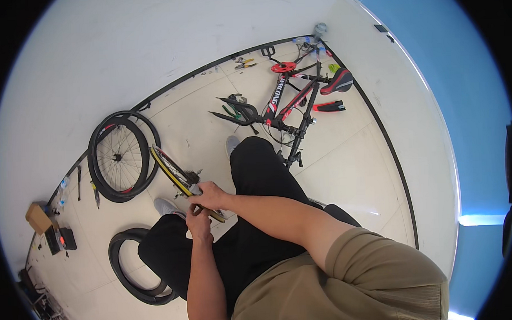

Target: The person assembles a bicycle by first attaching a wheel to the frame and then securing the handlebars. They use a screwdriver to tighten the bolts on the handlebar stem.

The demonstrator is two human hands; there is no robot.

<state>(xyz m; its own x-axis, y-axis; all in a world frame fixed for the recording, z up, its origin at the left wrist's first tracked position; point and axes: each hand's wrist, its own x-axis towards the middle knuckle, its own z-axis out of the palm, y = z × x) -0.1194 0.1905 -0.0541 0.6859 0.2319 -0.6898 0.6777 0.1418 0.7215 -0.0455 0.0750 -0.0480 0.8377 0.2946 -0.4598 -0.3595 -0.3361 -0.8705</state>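
A bare bicycle wheel (172,173) stands tilted between my knees, with a yellow strip running along its rim. Around the near part of that rim, my right hand (213,196) is closed. Just below it, my left hand (199,223) is also closed at the rim's near edge, its thumb and fingers bent together. A short dark band shows between the two hands; whether it is part of the rim or a loose strip I cannot tell. The wheel's hub (193,176) lies partly behind the rim.
A spoked wheel (118,157) and a tire lean against the left wall. Another black tire (119,260) lies by my left leg. Ahead right lies a black and red bicycle frame (276,100), near a saddle (338,81), fender (328,106) and pliers (245,64). An open cardboard box (39,218) sits far left.
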